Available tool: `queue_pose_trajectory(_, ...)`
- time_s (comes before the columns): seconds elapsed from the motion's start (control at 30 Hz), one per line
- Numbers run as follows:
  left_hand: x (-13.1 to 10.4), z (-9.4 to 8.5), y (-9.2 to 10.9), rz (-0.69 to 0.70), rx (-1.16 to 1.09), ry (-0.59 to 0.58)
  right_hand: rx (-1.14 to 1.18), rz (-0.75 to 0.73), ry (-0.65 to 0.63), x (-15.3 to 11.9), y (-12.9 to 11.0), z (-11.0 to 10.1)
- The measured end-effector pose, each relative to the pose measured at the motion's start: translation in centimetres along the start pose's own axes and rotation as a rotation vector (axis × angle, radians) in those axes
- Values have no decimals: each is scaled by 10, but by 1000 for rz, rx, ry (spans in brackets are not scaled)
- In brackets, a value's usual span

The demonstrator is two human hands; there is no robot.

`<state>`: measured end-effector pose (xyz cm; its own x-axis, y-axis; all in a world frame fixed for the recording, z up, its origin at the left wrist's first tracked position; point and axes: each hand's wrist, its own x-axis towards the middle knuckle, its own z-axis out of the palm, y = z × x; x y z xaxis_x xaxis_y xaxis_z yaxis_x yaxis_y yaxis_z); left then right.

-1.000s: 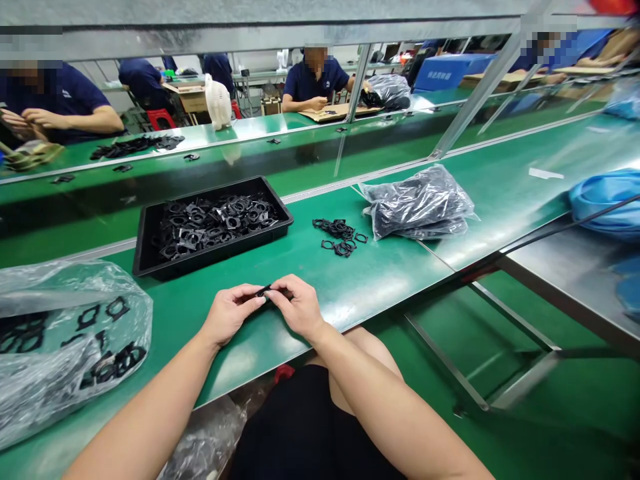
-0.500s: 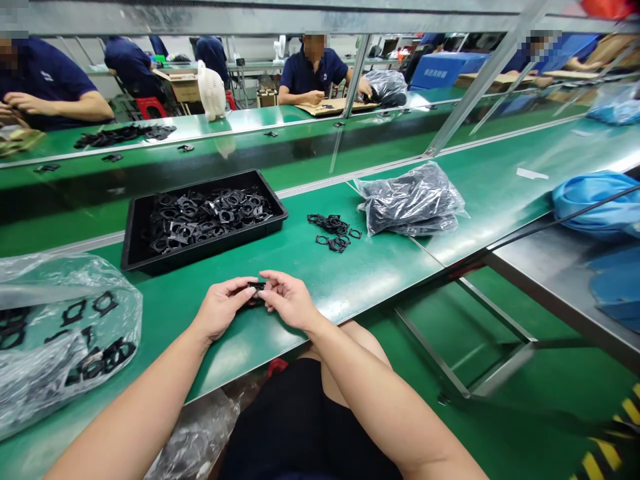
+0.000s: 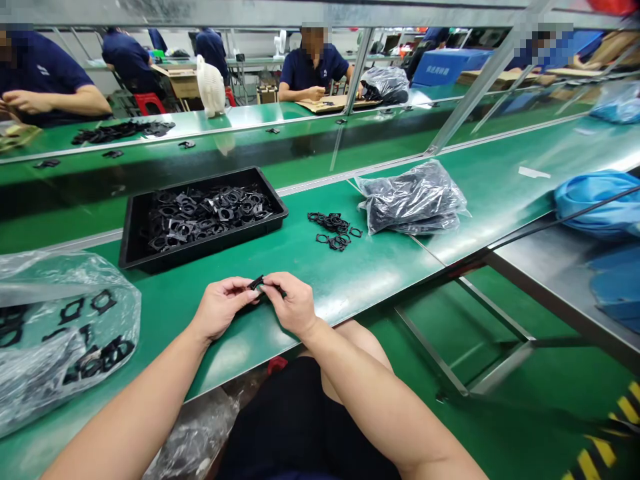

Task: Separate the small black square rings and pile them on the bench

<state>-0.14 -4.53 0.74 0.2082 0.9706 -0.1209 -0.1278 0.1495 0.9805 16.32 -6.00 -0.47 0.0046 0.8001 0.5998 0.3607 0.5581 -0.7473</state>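
A small black plastic part (image 3: 257, 283) is pinched between my two hands, just above the near edge of the green bench. My left hand (image 3: 220, 308) grips its left side with thumb and fingers. From the right, my right hand (image 3: 291, 301) closes on it with thumb and forefinger. The fingers hide most of the part's shape. Beyond my hands, a black tray (image 3: 220, 245) is heaped with black ring-shaped parts. To its right lies a small pile of thin black rings (image 3: 336, 230) on the bench.
A clear bag of black parts (image 3: 415, 198) lies right of the rings. An open plastic bag with black frames (image 3: 95, 320) rests at the left. Metal posts (image 3: 480, 93) rise beyond the bench. Several people sit across the line, one (image 3: 315, 70) facing me.
The black part has tilted, its right end now higher. My right hand's fingers have drawn together into a pinch on it, while my left hand has hardly moved.
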Motion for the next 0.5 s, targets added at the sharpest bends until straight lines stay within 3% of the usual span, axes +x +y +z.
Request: queue_pose_trajectory(0.5,0,0,1,4,5,15,57,6,6,0,1,0)
